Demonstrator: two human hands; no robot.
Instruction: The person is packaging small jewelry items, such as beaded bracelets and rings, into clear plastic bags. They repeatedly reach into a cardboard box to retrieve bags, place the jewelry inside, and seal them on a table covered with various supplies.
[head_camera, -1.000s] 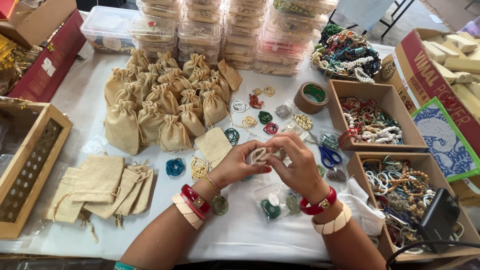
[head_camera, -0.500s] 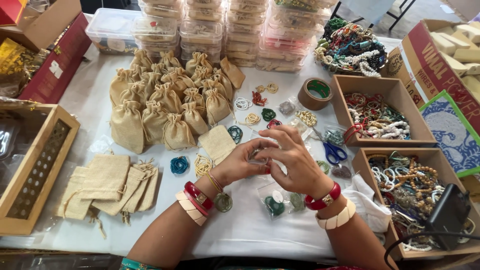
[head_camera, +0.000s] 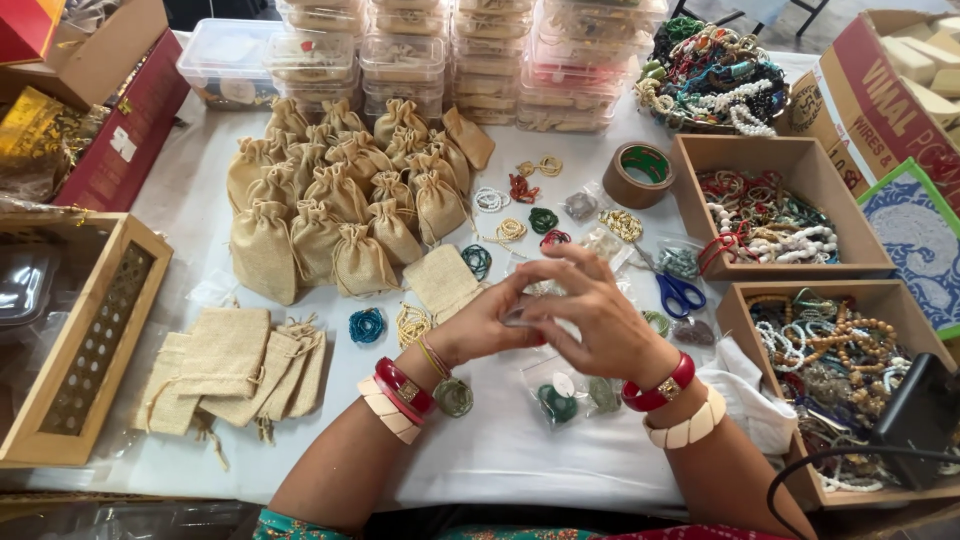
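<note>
Both hands meet above the middle of the white-clothed worktop (head_camera: 500, 450), and what they pinch is mostly hidden: only a sliver of a small clear plastic packet (head_camera: 522, 312) shows between the left hand (head_camera: 487, 322) and the right hand (head_camera: 592, 318). Its contents cannot be made out. The left fingers (head_camera: 513, 290) are closed together on the packet's near edge; the right fingers (head_camera: 560, 270) curl over it from above, clamped on the same packet, hiding its far side.

Each wrist carries a glossy red bangle and a ribbed cream one. A small green beaded ring (head_camera: 453, 397) lies just beside the left wrist, partly under it. Near the right wrist a flat clear pouch with dark green beads (head_camera: 557, 400) lies on the cloth, crinkled and shiny.

Beyond the hands stands a cluster of plump, coarse-woven jute drawstring bags (head_camera: 330, 210), and flat empty jute pouches (head_camera: 240, 370) overlap to the left. Blue-handled scissors (head_camera: 678, 293) lie right of the hands, blades half covered by packets. Two open cardboard trays of tangled bead bracelets (head_camera: 790, 220) sit at the right; the lower one is cut off by the frame and partly blocked by a black device (head_camera: 915, 415). A roll of brown tape (head_camera: 637, 173) lies flat further back.
</note>
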